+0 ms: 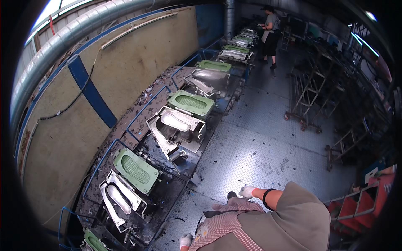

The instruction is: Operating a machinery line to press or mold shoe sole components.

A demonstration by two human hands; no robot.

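My right hand (248, 191), in a white glove, hangs beside my body over the metal floor; a black band circles its wrist. My left hand (185, 240), also gloved in white, is low at the front, left of my checked apron (224, 224). Nothing shows clearly in either hand, and the fingers are too small to read. Nearest to the left hand is an open shoe-sole mould with a green lid (137, 170) and a silvery metal frame (119, 200). Farther along stands another open mould, its green lid (191, 104) raised behind its metal frame (175, 121).
Several more moulds (235, 54) continue along the bench. Blue bent rails (136, 119) stand behind them. A person (271, 33) is at the far end. Wheeled metal racks (312, 96) and red crates (356, 205) are on the right. Dark scraps dot the tread-plate floor (255, 154).
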